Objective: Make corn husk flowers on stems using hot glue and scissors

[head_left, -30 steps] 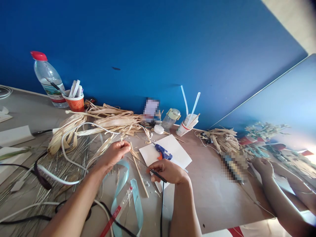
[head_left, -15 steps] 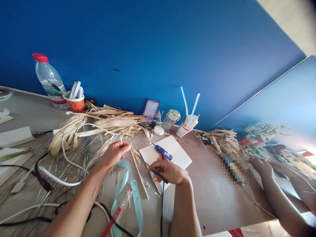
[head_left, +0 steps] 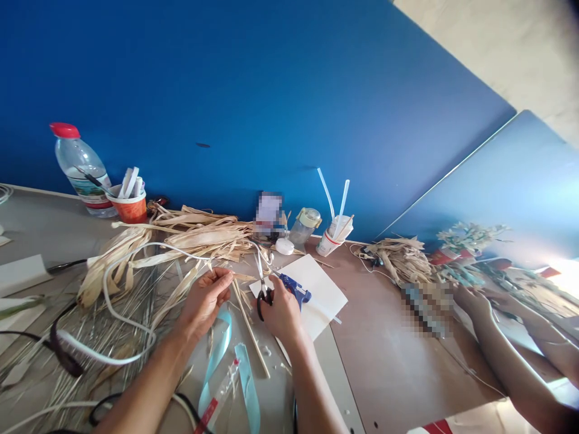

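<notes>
My left hand (head_left: 207, 301) is closed in a pinch, with a thin strip of dried corn husk (head_left: 243, 277) poking out past its fingertips. Black-handled scissors (head_left: 260, 271) are in my right hand (head_left: 283, 310), blades pointing up and away from me, just right of that strip. Behind the right hand, a blue glue gun (head_left: 296, 290) lies on a white sheet (head_left: 319, 301). A thin wooden stick (head_left: 253, 337) rests on the table below and between both hands. Light-blue ribbon (head_left: 248, 386) curls close to my left forearm.
Dried husks (head_left: 199, 229) are heaped at the back, with wire stems (head_left: 131, 313) and a white cable (head_left: 108, 283) on the left. A bottle (head_left: 84, 175), an orange cup (head_left: 129, 208), a jar (head_left: 305, 226) and a straw cup (head_left: 332, 238) line the blue partition. Another person's hands (head_left: 474, 301) work at right.
My right hand has moved up and left towards my left hand, and the scissors have swung round so their blades point forward. My left hand keeps its pinch. The view has shifted slightly.
</notes>
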Tool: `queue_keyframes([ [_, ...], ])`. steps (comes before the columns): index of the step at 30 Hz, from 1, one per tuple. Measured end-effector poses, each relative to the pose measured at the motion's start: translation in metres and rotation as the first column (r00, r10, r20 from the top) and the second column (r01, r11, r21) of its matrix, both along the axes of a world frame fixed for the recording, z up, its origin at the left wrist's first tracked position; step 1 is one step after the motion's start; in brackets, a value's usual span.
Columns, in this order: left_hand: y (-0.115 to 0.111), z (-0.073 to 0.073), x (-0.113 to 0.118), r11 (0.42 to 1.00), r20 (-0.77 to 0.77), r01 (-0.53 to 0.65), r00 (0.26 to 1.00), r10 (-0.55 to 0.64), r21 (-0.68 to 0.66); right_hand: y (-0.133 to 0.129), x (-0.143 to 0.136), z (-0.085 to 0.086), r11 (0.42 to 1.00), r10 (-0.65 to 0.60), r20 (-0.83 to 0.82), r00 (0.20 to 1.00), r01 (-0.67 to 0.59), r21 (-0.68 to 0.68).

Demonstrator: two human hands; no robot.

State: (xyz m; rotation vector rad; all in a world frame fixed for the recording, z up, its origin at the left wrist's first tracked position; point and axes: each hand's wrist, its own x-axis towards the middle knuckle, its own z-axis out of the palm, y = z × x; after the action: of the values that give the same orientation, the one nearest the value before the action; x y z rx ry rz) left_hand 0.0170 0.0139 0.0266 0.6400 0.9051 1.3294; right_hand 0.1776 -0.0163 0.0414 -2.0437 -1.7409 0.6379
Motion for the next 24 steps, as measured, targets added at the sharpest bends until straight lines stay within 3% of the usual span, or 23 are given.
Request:
queue_keyframes([
  [6, -0.003, 0.001, 0.005, 1.0, -0.025, -0.018, 1.0, 0.018, 0.005, -0.006, -0.021, 0.003, 0.985, 0.167, 0.176, 0.97, -0.155, -0.082],
  [13, -0.005, 0.002, 0.008, 0.999, -0.072, 0.003, 0.997, 0.001, 0.047, -0.011, -0.034, 0.004, 0.948, 0.317, 0.241, 0.917, -0.317, -0.042],
  [21, -0.005, -0.004, 0.004, 0.991, -0.179, 0.062, 0.983, -0.04, 0.117, -0.006, -0.016, -0.001, 0.847, 0.529, 0.05, 0.847, -0.524, -0.087],
  [24, -0.005, -0.007, 0.002, 0.986, -0.225, 0.082, 0.973, -0.048, 0.142, -0.006, -0.012, -0.001, 0.857, 0.512, 0.032, 0.858, -0.509, -0.08],
])
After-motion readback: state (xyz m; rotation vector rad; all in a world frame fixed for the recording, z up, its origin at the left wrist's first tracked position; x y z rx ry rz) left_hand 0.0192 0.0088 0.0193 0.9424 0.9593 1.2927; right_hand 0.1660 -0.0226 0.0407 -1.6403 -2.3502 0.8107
